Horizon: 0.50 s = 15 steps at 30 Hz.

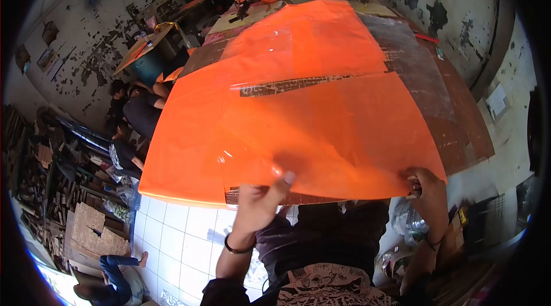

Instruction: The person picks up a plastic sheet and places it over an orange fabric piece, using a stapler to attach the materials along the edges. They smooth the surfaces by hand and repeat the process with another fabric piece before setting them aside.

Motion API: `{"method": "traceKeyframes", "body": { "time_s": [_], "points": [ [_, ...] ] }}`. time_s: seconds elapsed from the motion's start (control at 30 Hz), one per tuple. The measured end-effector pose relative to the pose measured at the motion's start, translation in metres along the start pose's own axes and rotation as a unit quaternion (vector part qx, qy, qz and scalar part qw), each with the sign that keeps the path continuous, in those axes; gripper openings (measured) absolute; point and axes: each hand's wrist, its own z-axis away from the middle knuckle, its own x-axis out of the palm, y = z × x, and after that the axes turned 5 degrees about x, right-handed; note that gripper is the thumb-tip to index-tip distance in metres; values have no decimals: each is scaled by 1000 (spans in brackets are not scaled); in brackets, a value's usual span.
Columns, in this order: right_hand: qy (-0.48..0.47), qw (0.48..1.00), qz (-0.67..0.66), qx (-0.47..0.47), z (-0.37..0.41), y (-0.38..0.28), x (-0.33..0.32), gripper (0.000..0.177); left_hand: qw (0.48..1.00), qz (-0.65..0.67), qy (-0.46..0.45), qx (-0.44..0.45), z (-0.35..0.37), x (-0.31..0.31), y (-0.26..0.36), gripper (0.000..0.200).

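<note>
A large, glossy orange plastic sheet (321, 128) is spread over the table, its near edge in front of my body. At the middle of that edge is my left hand (258, 205), closed, with the thumb up over the sheet and the other fingers largely hidden. My right hand (427, 191) pinches the sheet close to its near right corner, fingers curled. A small dark patch shows between those fingers, and I cannot tell what it is. Farther back, another orange piece (310, 36) lies across the table, with a strip of brown tabletop (298, 85) between the two.
Clear plastic film (407, 59) covers the table's right side, above the brown board (459, 117). People (140, 108) crouch at the left beside the table. Another person (117, 277) sits on the tiled floor (183, 243) at lower left. Scrap wood and cardboard (94, 231) are piled along the left wall.
</note>
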Motion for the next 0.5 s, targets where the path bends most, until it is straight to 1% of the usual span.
{"method": "traceKeyframes", "body": {
  "time_s": [0.07,0.1,0.17,0.27,0.3,0.33,0.37,0.4,0.43,0.5],
  "points": [
    [30,999,16,-31,2,1,-3,42,999,21,0,46,-16,-11,-1,5],
    [45,998,20,-37,4,3,-4,41,998,37,18,51,-20,-16,-1,2],
    [74,996,18,-53,11,6,-4,39,995,62,53,64,-22,-32,5,8],
    [119,991,-19,-60,12,24,-4,36,989,47,102,94,-13,-58,8,55],
    [144,988,-20,-59,10,19,-6,33,988,28,107,105,-12,-66,9,55],
    [130,989,-11,-74,7,16,-8,31,987,10,113,109,-9,-74,10,54],
    [113,990,-1,-87,4,15,-12,30,989,16,113,92,-4,-87,8,51],
    [98,990,9,-101,0,14,-18,28,991,47,71,100,-4,-107,1,46],
    [64,994,-2,-87,-4,13,-20,25,991,77,28,105,-4,-125,-6,41],
    [61,988,21,-137,-15,10,-20,26,990,96,-10,101,3,-150,-16,36]
  ]
}}
